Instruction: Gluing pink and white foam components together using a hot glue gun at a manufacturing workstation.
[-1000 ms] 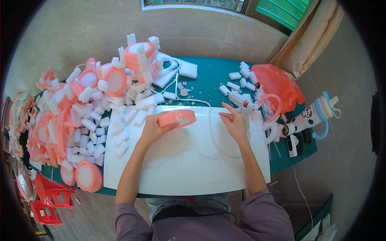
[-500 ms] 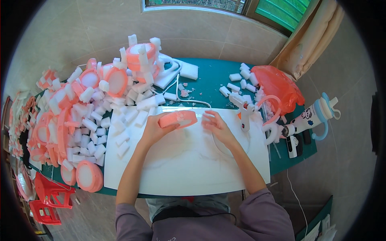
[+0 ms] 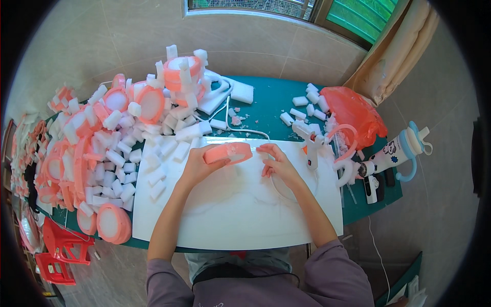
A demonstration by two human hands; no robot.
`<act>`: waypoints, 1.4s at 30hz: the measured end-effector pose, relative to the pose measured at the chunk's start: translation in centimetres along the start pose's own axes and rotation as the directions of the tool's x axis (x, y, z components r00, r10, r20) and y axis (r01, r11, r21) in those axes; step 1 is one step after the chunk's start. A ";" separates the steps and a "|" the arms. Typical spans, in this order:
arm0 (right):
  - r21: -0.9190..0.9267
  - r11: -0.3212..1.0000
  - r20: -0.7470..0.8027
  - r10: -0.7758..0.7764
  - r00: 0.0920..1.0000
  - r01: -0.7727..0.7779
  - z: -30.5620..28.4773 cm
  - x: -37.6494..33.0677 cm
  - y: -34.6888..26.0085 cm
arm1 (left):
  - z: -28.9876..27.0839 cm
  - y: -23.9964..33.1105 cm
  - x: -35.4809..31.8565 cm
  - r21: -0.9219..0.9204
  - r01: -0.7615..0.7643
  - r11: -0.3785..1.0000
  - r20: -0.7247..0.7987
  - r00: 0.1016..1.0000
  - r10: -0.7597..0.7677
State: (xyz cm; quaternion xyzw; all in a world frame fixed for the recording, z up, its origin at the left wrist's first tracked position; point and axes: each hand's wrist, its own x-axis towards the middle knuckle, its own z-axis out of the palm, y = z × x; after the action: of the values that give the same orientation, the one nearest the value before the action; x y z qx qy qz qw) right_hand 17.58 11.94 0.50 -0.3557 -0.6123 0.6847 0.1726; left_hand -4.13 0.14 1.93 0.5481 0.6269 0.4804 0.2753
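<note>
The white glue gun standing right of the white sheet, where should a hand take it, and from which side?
Take the white glue gun by its upright handle, coming from the right: the nozzle end points up-left and its base stands on the white sheet.

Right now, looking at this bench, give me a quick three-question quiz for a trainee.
1. True or false: the left hand holds the pink ring.
2. Where does the glue gun stand? A) on the floor B) at the white sheet's right edge C) inside the red bag
3. Fill in: the foam blocks pile up on the person's ____ side.

Key:
1. True.
2. B.
3. Left. The right hand rests near the ring; whether it grips anything is unclear.
</note>
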 end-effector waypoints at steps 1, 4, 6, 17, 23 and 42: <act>0.035 0.999 -0.004 -0.018 1.000 0.019 0.1 0.5 0.2 | 0.0 0.0 0.1 0.006 0.004 1.000 0.009 1.000 -0.004; 0.092 0.993 -0.010 -0.067 0.998 0.068 0.4 1.0 0.1 | 0.0 -0.2 -0.1 -0.007 0.015 1.000 -0.013 1.000 -0.015; 0.114 0.989 -0.017 -0.097 0.995 0.098 0.2 1.1 0.0 | 0.0 0.1 0.0 -0.010 0.016 1.000 -0.008 1.000 -0.016; -0.038 0.995 -0.009 -0.098 0.995 0.097 -0.7 -0.5 -1.0 | 0.0 -0.1 -0.1 -0.019 0.009 1.000 -0.003 1.000 -0.009; -0.475 0.749 -0.167 -0.593 0.788 0.463 0.6 -1.5 -0.7 | 0.1 0.0 -0.1 -0.024 -0.007 1.000 -0.013 1.000 0.007; -0.585 0.810 -0.574 -0.371 0.730 -0.048 -10.1 -8.1 -3.1 | 0.0 -0.2 0.0 0.032 0.016 0.999 0.009 1.000 -0.017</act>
State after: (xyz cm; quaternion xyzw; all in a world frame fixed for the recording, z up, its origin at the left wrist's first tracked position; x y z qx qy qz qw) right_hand 29.62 14.29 5.73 -0.5523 -0.7128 0.2813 0.3282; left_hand -4.16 0.13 1.75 0.5495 0.6377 0.4655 0.2735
